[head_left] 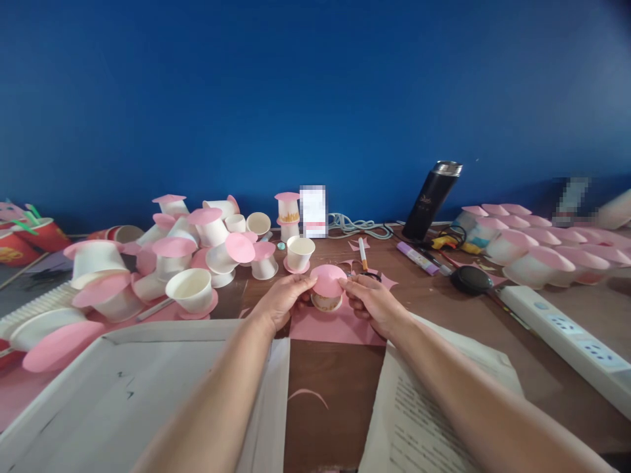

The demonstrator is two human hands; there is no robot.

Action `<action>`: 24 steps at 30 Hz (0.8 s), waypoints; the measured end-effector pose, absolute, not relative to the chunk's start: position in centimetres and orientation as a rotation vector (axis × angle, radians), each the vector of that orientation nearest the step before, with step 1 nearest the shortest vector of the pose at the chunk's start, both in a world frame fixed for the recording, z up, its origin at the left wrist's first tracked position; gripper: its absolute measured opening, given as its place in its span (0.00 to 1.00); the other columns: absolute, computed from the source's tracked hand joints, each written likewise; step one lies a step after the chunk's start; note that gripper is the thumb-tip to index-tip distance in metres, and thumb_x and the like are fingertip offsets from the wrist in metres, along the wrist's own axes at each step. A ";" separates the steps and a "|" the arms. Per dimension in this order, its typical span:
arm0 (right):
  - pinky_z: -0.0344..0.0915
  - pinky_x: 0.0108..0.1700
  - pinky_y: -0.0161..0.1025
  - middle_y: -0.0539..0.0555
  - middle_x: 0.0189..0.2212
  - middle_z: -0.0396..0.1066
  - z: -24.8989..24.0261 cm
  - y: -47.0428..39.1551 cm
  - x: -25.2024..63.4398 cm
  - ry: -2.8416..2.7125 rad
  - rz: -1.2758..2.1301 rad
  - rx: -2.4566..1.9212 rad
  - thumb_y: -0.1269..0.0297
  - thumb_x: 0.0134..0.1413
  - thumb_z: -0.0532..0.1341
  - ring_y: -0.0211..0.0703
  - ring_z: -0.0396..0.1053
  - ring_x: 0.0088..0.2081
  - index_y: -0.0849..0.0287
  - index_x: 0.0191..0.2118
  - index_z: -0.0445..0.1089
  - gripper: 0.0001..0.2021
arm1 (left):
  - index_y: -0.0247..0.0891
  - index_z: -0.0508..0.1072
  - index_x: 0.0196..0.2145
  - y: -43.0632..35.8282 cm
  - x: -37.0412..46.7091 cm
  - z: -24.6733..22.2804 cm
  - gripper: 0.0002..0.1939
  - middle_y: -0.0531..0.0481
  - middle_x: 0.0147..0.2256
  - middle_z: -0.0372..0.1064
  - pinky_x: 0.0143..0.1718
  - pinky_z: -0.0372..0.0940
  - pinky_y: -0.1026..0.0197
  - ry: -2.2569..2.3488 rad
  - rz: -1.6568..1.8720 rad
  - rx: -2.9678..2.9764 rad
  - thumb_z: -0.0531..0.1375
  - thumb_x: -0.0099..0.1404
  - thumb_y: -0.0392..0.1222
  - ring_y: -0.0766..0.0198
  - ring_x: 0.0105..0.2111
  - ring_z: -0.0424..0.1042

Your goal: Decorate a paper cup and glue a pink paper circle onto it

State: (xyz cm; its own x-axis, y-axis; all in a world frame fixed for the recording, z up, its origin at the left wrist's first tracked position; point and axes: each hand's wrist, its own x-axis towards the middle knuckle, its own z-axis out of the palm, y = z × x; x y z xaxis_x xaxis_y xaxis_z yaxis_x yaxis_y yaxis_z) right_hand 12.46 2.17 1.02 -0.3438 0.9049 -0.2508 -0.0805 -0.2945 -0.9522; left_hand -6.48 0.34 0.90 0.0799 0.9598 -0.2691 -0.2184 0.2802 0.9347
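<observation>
Head view is showing the left hand and right hand both pinching a pink disc onto a cup over pink paper on the table, with empty white cups piling at left.

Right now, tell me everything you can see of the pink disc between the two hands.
The pink disc looks like thin cut paper, round and matte. It sits tilted toward the camera on a small white paper cup. The left hand pinches its left edge and the right hand its right edge, above a pink paper sheet.
</observation>
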 end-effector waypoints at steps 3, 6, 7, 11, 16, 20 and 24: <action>0.35 0.15 0.27 0.40 0.17 0.49 1.0 2.2 12.4 -1.200 1.740 -1.127 0.51 0.44 0.65 0.26 0.42 0.16 0.57 0.27 0.56 0.19 | 0.33 0.72 0.35 0.3 -6.3 1.0 0.20 0.52 0.26 0.64 0.24 0.53 0.67 1.108 1.077 0.852 0.67 0.50 0.51 0.71 0.23 0.61; 0.36 0.16 0.27 0.40 0.16 0.49 0.8 2.2 12.4 -1.217 1.713 -1.127 0.51 0.45 0.65 0.26 0.43 0.16 0.57 0.27 0.56 0.19 | 0.33 0.72 0.37 0.1 -6.3 1.3 0.21 0.51 0.28 0.66 0.26 0.56 0.66 1.156 1.109 0.933 0.66 0.51 0.51 0.70 0.25 0.63; 0.37 0.16 0.27 0.40 0.16 0.49 0.7 2.2 12.4 -1.230 1.686 -1.131 0.50 0.45 0.65 0.26 0.44 0.16 0.57 0.28 0.57 0.19 | 0.33 0.72 0.37 0.1 -6.3 1.4 0.22 0.50 0.29 0.67 0.27 0.57 0.65 1.192 1.120 0.980 0.66 0.51 0.52 0.68 0.26 0.64; 0.46 0.17 0.28 0.43 0.19 0.55 0.7 2.1 12.8 -1.316 1.374 -1.207 0.47 0.49 0.62 0.30 0.52 0.18 0.58 0.36 0.64 0.19 | 0.35 0.72 0.36 -0.2 -6.6 2.5 0.24 0.48 0.31 0.71 0.29 0.60 0.62 1.460 1.128 1.216 0.59 0.55 0.61 0.61 0.30 0.68; 0.65 0.43 0.43 0.56 0.41 0.68 0.8 2.0 13.0 -1.701 0.551 -1.166 0.49 0.57 0.55 0.45 0.67 0.42 0.55 0.50 0.66 0.20 | 0.37 0.71 0.43 -0.4 -5.9 2.6 0.18 0.43 0.41 0.71 0.44 0.63 0.55 1.737 1.450 1.876 0.52 0.65 0.52 0.57 0.42 0.69; 0.51 0.59 0.53 0.59 0.56 0.60 1.0 1.9 12.2 -2.037 0.110 -1.061 0.54 0.63 0.49 0.51 0.55 0.59 0.52 0.57 0.62 0.20 | 0.39 0.68 0.52 -0.7 -4.6 1.9 0.18 0.43 0.52 0.65 0.55 0.56 0.49 1.786 1.333 2.327 0.49 0.68 0.44 0.54 0.53 0.61; 0.48 0.62 0.52 0.58 0.60 0.55 1.2 1.7 11.5 -2.171 -0.002 -1.088 0.55 0.64 0.47 0.51 0.48 0.62 0.53 0.56 0.65 0.20 | 0.39 0.69 0.52 -1.0 -4.1 1.7 0.18 0.46 0.56 0.62 0.58 0.53 0.46 1.871 1.133 2.416 0.49 0.68 0.43 0.52 0.56 0.57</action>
